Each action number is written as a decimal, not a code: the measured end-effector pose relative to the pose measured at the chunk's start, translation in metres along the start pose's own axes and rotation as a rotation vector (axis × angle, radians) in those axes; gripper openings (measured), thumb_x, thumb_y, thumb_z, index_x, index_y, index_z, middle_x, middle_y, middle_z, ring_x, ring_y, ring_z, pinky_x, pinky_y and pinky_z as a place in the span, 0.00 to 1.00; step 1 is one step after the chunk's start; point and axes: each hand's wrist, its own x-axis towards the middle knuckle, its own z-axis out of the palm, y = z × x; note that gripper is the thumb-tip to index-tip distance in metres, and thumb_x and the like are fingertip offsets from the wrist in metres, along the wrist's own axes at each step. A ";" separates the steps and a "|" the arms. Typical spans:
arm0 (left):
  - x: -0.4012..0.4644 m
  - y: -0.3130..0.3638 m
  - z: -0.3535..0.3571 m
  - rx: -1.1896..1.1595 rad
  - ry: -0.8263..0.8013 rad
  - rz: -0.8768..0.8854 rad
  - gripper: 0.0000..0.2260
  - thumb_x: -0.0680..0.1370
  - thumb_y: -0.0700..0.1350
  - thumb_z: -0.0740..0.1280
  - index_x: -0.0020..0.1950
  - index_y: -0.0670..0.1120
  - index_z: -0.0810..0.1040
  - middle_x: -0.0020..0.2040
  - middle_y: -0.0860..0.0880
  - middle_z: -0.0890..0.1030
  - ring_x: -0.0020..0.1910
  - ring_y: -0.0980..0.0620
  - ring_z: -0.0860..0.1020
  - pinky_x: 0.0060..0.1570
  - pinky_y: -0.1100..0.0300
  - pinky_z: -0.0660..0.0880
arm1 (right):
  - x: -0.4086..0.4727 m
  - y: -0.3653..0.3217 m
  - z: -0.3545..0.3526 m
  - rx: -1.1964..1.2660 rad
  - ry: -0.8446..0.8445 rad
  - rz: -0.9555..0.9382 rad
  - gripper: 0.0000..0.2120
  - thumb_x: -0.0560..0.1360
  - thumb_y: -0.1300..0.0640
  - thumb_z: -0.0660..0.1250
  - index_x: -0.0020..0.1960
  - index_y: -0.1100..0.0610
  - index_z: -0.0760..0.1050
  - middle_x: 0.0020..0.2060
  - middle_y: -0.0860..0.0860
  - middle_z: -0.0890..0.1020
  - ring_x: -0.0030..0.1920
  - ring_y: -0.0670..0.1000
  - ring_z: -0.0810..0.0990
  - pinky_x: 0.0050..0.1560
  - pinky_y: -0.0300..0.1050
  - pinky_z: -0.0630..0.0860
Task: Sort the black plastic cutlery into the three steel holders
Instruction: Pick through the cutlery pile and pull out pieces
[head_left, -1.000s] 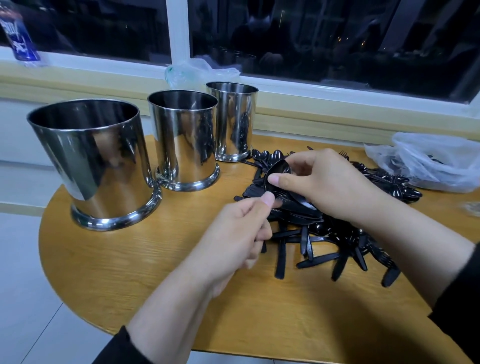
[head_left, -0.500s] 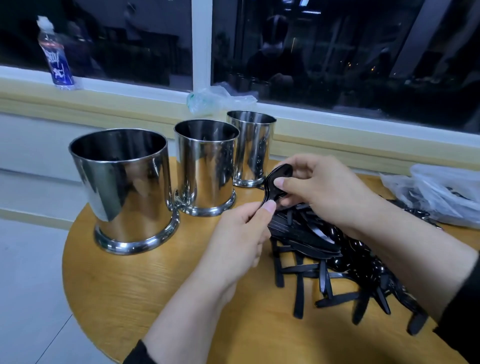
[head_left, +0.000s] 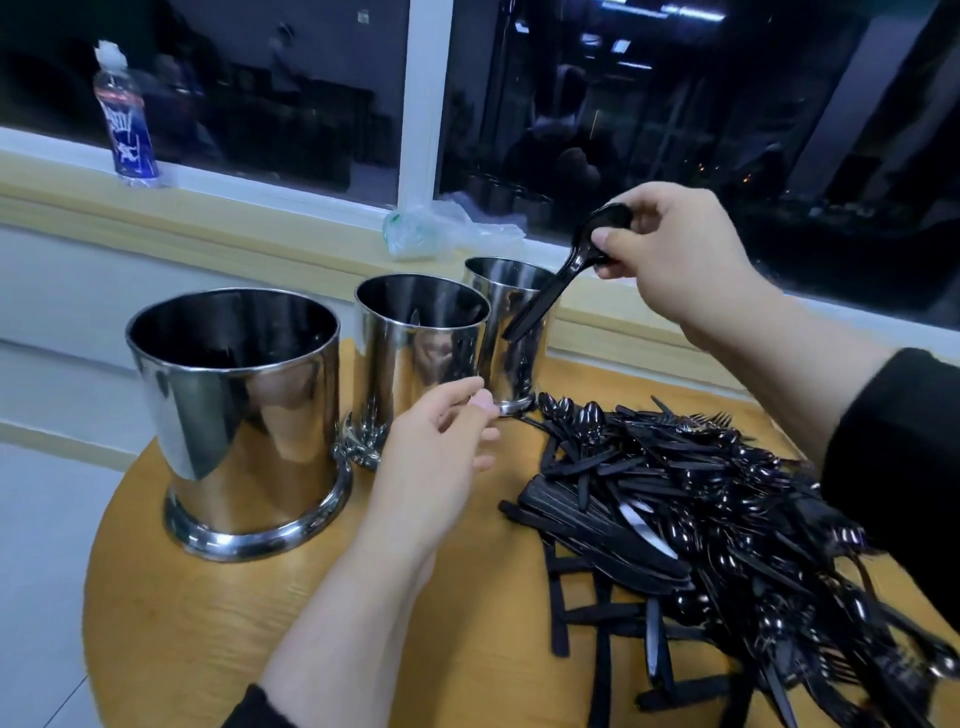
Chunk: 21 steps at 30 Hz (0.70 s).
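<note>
Nearest the viewer, the heap of black plastic knives, forks and spoons (head_left: 691, 525) lies on the right half of the round wooden table (head_left: 218, 623), spilling toward its front edge. The pile is loose and interlocked, so a sleeve dragged across it could push pieces off the rim; the dark sleeve (head_left: 893, 457) of the right arm passes directly over it.

The left hand (head_left: 431, 457) hovers above the table between the heap and the holders, palm down, thumb and forefinger nearly meeting, the other fingers loosely curled; it holds nothing. It sits just in front of the base of the middle polished steel cylinder (head_left: 415, 358), and a careless nudge could knock that holder against its neighbours.

To the left stands the largest steel holder (head_left: 234, 415), nothing visible inside its dark interior.

Farther back, the right hand (head_left: 675, 260) is raised, wrist bent downward, pinching the black plastic spoon (head_left: 566, 270) at its bowl between thumb and fingers. The handle slants down and left, its tip appearing in front of the outer wall of the farthest, smallest steel holder (head_left: 511, 332), below the rim rather than over the mouth. Released at this angle, the spoon would likely strike the wall and fall to the table.

On the sill behind, a clear bottle with blue label (head_left: 127, 130) and a crumpled plastic bag (head_left: 441, 228).
</note>
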 end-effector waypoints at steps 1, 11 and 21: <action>0.002 0.000 0.000 0.010 -0.006 -0.001 0.10 0.84 0.49 0.64 0.64 0.55 0.80 0.54 0.53 0.86 0.51 0.58 0.84 0.52 0.56 0.83 | 0.011 0.003 0.000 -0.009 0.029 -0.001 0.04 0.77 0.63 0.70 0.47 0.56 0.80 0.44 0.59 0.85 0.36 0.52 0.86 0.49 0.56 0.83; 0.028 0.000 0.037 0.152 -0.082 0.005 0.09 0.84 0.51 0.63 0.50 0.62 0.82 0.49 0.60 0.85 0.51 0.61 0.83 0.57 0.53 0.82 | 0.093 0.033 0.021 -0.207 0.199 -0.109 0.07 0.79 0.57 0.67 0.56 0.52 0.79 0.48 0.50 0.83 0.47 0.51 0.82 0.46 0.43 0.76; 0.059 -0.004 0.045 0.146 -0.055 -0.047 0.09 0.84 0.49 0.64 0.52 0.59 0.83 0.47 0.59 0.86 0.50 0.61 0.84 0.54 0.51 0.83 | 0.121 0.068 0.072 -0.539 -0.226 -0.112 0.07 0.76 0.59 0.71 0.54 0.57 0.82 0.50 0.53 0.81 0.50 0.56 0.79 0.48 0.47 0.76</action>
